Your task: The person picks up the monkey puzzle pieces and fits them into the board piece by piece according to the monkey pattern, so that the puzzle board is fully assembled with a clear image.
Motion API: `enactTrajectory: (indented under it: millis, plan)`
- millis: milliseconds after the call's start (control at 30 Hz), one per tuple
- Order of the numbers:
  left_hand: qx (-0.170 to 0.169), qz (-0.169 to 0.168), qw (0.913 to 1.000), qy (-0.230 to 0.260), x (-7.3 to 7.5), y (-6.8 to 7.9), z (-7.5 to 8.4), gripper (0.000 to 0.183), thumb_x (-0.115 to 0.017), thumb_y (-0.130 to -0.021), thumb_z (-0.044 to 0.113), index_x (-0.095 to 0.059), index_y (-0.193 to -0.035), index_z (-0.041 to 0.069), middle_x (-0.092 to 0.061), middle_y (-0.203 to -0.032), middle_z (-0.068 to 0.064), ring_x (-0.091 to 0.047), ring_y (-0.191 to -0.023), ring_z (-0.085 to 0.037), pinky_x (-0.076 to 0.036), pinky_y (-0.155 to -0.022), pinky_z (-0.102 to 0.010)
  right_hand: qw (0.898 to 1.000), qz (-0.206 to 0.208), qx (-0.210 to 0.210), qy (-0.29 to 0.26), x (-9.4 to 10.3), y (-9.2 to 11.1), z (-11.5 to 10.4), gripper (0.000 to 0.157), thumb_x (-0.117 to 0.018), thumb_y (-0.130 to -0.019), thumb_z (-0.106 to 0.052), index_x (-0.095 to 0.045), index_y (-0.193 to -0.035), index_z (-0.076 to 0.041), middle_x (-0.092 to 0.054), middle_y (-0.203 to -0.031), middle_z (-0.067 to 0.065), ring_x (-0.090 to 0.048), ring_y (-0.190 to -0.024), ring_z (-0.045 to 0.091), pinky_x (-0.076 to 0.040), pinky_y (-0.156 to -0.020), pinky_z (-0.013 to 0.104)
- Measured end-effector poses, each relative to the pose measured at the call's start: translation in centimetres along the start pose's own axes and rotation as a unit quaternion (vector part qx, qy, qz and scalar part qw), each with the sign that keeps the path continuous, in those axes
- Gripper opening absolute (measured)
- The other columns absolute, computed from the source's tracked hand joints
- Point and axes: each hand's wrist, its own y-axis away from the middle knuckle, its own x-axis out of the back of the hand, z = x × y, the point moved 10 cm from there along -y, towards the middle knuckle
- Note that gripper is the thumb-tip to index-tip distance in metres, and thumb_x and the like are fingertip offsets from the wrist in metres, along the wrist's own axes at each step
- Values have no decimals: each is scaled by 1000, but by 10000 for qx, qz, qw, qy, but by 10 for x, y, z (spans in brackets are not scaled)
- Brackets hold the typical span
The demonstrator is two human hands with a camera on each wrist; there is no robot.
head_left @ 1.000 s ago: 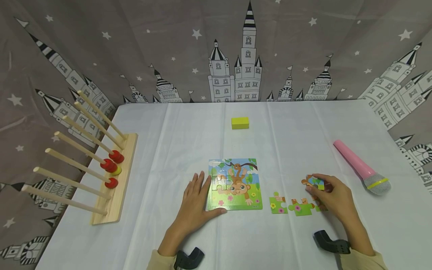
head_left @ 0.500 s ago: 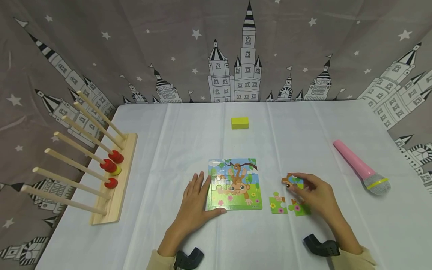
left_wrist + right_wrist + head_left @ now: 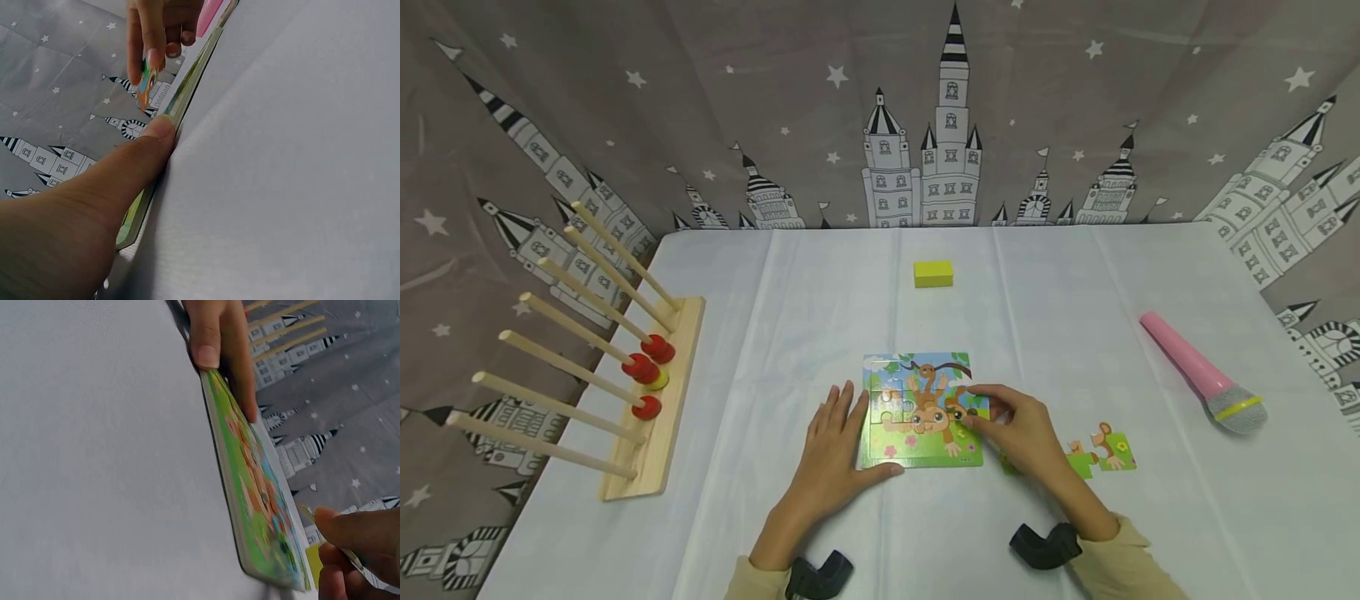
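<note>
A square puzzle board (image 3: 925,459) with a hanging monkey picture lies flat on the white table. My left hand (image 3: 829,467) lies spread at its left side, fingers straight along that edge, thumb on the front edge. Over the board's right part, my right hand (image 3: 1026,433) pinches a puzzle piece (image 3: 957,406) between thumb and fingers. From the left wrist view, this puzzle piece (image 3: 148,87) is tilted and raised above the board. Loose puzzle pieces (image 3: 1117,451) lie to the right, partly covered by my right hand and forearm.
A wooden peg stand (image 3: 681,367) with red and yellow beads stands at the left. Behind the board sits a yellow block (image 3: 933,274). A pink toy microphone (image 3: 1187,354) lies at the right. A grey castle-print cloth (image 3: 700,83) hangs behind the table.
My right hand has moved left with the puzzle piece, from above the loose pieces to over the board's right side. The left hand has stayed in place.
</note>
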Motion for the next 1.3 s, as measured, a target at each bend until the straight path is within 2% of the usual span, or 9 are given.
enactTrajectory:
  millis: [100, 200, 400, 567, 800, 933, 1300]
  plan:
    - [-9, -24, 10000, -17, 0, 0, 1, 101, -66, -68, 61, -26, -143, 7, -14, -152, -13, -5, -142, -30, -9, -113, -49, 10000, -62, -49, -32, -11, -4, -3, 35, -76, -72, -17, -67, -105, -14, -53, -67, 1, -42, -56, 7, -36, -51, 19]
    - [-12, -29, 10000, -6, 0, 0, 1, 101, -66, -68, 61, -26, -143, 7, -14, -152, -14, -5, -142, -30, -9, -113, -49, 9997, -159, -142, -108, -20, -6, -3, 35, -76, -72, -16, -67, -105, -12, -53, -65, 1, -42, -53, 7, -36, -48, 19]
    - [3, -18, 10000, -10, -1, 0, 0, 101, -65, -68, 62, -25, -143, 8, -14, -152, -13, -4, -142, -29, -10, -113, -49, 9995, -233, -191, -33, -27, -10, -5, 39, -76, -71, -13, -64, -109, -11, -50, -63, 1, -40, -50, 7, -33, -44, 17]
    - [-22, 10, 10000, -58, 0, 0, 0, 102, -65, -68, 62, -25, -144, 8, -13, -152, -13, -4, -142, -29, -10, -113, -48, 9995, -258, -149, 106, -28, -11, -8, 50, -76, -71, -11, -58, -118, -9, -51, -66, 3, -41, -48, 7, -33, -42, 19]
    - [-22, 26, 10000, -16, 1, 0, 0, 101, -66, -68, 61, -26, -143, 8, -14, -152, -13, -5, -142, -30, -10, -113, -49, 9982, -224, 4, 560, -28, -11, -13, 48, -77, -70, -15, -61, -115, -6, -49, -84, 6, -39, -60, 9, -32, -53, 19]
    - [-20, 22, 10000, 0, 1, 0, 0, 101, -66, -68, 61, -26, -143, 7, -15, -152, -14, -5, -142, -30, -10, -113, -49, 9968, -268, 81, 753, -30, -11, -14, 48, -76, -72, -18, -61, -116, -6, -47, -86, 7, -37, -65, 11, -30, -57, 20]
    - [-29, 10, 10000, 5, 0, 1, 0, 102, -65, -68, 62, -25, -143, 7, -14, -152, -14, -4, -142, -30, -9, -113, -48, 9979, -161, 270, 574, -24, -12, -11, 42, -73, -75, -13, -61, -114, -3, -48, -81, 4, -40, -66, 11, -33, -56, 18]
